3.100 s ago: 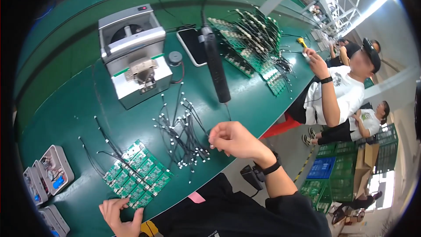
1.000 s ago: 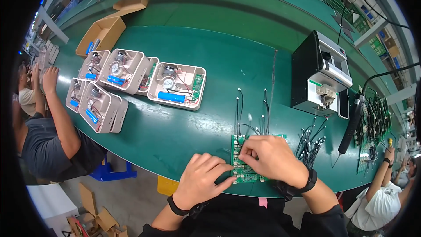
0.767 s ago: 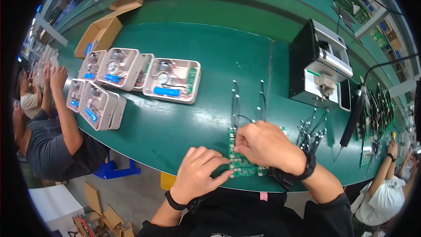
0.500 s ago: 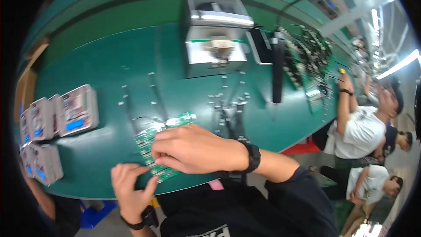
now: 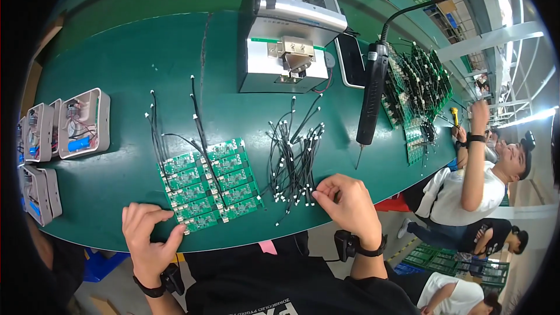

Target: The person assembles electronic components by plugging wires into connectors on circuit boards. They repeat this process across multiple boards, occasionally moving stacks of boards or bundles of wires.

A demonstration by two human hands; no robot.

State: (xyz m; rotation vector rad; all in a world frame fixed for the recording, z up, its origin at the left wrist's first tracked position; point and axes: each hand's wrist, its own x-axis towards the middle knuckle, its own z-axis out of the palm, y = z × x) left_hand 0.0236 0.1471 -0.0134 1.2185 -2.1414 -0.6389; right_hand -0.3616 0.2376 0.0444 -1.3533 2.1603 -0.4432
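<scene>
A green circuit board panel (image 5: pixel 236 169), made up of several small boards, lies flat near the table's front edge. Thin black cables (image 5: pixel 195 122) with white connectors run from its top side toward the far side. At the panel's near-left corner, my left hand (image 5: pixel 146 236) grips the edge between thumb and fingers. My right hand (image 5: pixel 356 207) is at the right side of a loose pile of black cables (image 5: pixel 289 169), thumb and forefinger pinched at a white cable end. What lies inside the pinch is partly hidden.
A grey machine (image 5: pixel 291 23) with a metal fixture stands at the back. Beside it are a phone (image 5: pixel 351 61) and a hanging black electric screwdriver (image 5: pixel 373 93). Stacked wired boards (image 5: pixel 417 87) lie right. Open housings (image 5: pixel 84 122) stand left. Co-workers (image 5: pixel 484 181) are at the right.
My right hand has moved from above the panel to the cable pile on the right. The left hand stays at the panel's corner. The view has shifted slightly.
</scene>
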